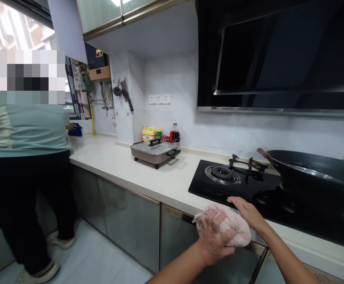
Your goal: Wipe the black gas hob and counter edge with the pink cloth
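Observation:
A pale pink cloth (234, 227) is bunched up at the counter's front edge. My left hand (215, 236) is closed around it, fingers bent over its top. My right hand (247, 211) lies against the cloth's far side with its fingers stretched out, the fingertips near the front edge of the black gas hob (210, 191). On the hob, the left burner (222, 174) has no pan support over it. A loose pan support (247, 165) sits towards the back.
A wok (316, 169) with a wooden handle stands on the right side of the hob, under the range hood (278, 59). An electric pan (155, 152) and bottles (174, 134) are on the counter (112, 157). Another person (32, 130) stands at left, hand on a blue cloth (76, 130).

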`<state>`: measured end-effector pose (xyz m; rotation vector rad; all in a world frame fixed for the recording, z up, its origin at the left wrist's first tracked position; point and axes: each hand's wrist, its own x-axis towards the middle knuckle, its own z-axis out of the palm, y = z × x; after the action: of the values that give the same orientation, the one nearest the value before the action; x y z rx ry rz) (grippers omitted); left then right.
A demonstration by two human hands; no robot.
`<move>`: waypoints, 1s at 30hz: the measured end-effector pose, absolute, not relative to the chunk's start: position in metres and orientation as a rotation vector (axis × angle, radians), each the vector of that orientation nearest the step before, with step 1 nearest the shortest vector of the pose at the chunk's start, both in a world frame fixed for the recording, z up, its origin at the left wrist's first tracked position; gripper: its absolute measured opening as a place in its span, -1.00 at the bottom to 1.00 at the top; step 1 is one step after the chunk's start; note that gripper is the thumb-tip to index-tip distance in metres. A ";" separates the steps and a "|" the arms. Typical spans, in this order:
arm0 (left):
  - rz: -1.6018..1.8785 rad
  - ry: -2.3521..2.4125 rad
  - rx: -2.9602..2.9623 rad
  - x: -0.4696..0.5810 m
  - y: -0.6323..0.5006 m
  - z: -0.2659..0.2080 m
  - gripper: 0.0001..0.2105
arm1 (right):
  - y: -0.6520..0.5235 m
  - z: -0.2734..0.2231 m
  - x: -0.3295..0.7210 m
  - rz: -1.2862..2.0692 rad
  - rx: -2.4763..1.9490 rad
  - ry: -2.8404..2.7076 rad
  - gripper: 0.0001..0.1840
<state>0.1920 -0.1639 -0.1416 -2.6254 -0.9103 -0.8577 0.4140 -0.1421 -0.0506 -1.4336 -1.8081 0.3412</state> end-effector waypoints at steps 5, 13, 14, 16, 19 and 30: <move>-0.855 -0.768 -2.634 0.105 -0.126 -0.131 -0.71 | -0.143 -0.047 0.409 0.263 -1.437 -1.884 -0.38; -0.752 -1.203 -2.400 -0.026 -0.090 -0.100 -0.39 | -0.144 -0.044 0.400 0.246 -1.410 -1.859 -0.51; -0.756 -1.264 -2.362 -0.034 -0.089 -0.096 -0.31 | -0.144 -0.043 0.400 0.245 -1.413 -1.854 -0.53; -0.774 -1.340 -2.311 -0.040 -0.090 -0.090 -0.22 | -0.145 -0.041 0.398 0.246 -1.426 -1.851 -0.56; -0.854 -1.384 -2.262 -0.026 -0.095 -0.091 -0.16 | -0.145 -0.038 0.395 0.249 -1.446 -1.849 -0.56; -1.056 -1.208 -2.410 0.126 -0.139 -0.104 -0.02 | -0.149 -0.030 0.392 0.286 -1.432 -1.788 -0.33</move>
<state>0.1260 -0.1386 -0.1041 -2.4098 -1.2083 -1.0560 0.3922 -0.1492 -0.0303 -1.4320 -1.7883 0.2859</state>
